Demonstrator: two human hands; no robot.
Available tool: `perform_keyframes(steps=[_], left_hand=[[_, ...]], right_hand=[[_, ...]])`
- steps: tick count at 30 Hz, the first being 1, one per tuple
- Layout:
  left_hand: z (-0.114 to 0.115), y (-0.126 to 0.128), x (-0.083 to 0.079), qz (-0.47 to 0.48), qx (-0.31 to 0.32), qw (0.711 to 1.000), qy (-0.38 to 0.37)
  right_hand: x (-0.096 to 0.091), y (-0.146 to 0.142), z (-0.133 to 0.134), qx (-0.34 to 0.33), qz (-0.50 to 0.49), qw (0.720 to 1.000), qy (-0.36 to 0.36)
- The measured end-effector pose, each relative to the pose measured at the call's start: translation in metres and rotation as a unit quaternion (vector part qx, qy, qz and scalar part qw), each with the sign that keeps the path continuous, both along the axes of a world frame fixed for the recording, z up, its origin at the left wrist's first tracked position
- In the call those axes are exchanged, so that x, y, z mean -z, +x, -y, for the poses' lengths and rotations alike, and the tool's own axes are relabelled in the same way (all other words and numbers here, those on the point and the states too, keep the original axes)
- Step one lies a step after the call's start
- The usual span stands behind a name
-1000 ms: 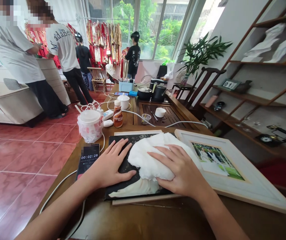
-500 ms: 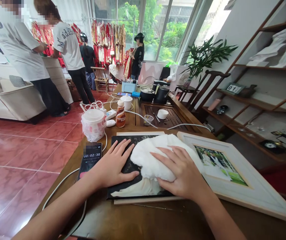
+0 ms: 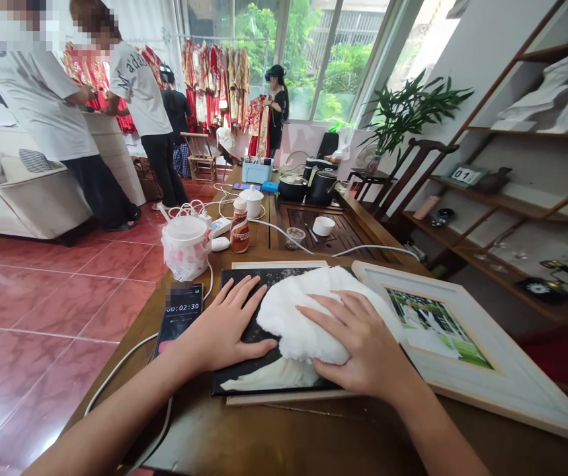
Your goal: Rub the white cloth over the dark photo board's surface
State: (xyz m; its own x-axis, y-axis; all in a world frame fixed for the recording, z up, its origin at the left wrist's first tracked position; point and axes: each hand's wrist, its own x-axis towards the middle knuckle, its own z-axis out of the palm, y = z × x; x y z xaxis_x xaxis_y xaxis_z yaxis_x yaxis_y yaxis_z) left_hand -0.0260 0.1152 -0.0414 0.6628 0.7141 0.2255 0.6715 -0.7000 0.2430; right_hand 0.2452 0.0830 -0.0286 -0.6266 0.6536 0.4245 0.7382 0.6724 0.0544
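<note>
My left hand (image 3: 234,328) lies flat on the dark picture panel (image 3: 246,377), its fingers spread and nothing held. A thick white fluffy wad (image 3: 296,301), which looks like cotton wadding, rests on the panel. My right hand (image 3: 363,340) grips the wad's right part, fingers stretched over the top and thumb at the near edge. Below the wad, a pale shape like a gown shows on the panel; the wad hides much of the rest. Light wooden edges stick out beneath the panel. On the right, touching or nearly touching it, lies a white-framed photo (image 3: 440,327).
A phone (image 3: 178,317) showing a timer lies left of the panel, with a cable beside it. Behind stand a plastic-wrapped tub (image 3: 186,246), a brown-labelled bottle (image 3: 239,228), a lidded white cup (image 3: 250,201) and a tea tray (image 3: 353,238). Several people stand farther back.
The wad has shifted slightly toward the left and near side under my right hand. My left hand stays put. In the background, a person has turned and raised a red-and-gold garment.
</note>
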Motion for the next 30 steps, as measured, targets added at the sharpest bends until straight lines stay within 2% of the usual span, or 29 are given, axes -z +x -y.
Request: perform_keyframes(steps=[6, 12, 15, 20, 23, 30], left_hand=[[-0.002, -0.001, 0.000, -0.026, 0.009, 1.000, -0.012], [0.001, 0.000, -0.002, -0.014, -0.009, 1.000, -0.006], [0.002, 0.000, -0.002, -0.020, -0.009, 1.000, -0.002], [0.000, -0.001, -0.003, -0.041, 0.003, 0.999, -0.002], [-0.001, 0.000, -0.003, -0.048, 0.011, 0.999, -0.005], [0.000, 0.000, -0.003, -0.014, -0.007, 1.000, -0.012]], right_hand=[[0.000, -0.016, 0.007, -0.050, -0.001, 0.999, -0.018], [-0.003, 0.012, -0.005, 0.015, 0.005, 1.000, -0.004], [-0.002, 0.014, -0.007, 0.025, 0.009, 1.000, 0.007], [0.000, -0.009, 0.004, -0.034, 0.003, 0.999, -0.007], [0.000, -0.012, 0.005, -0.057, -0.002, 0.998, -0.021], [-0.002, 0.015, -0.006, 0.019, 0.004, 1.000, -0.001]])
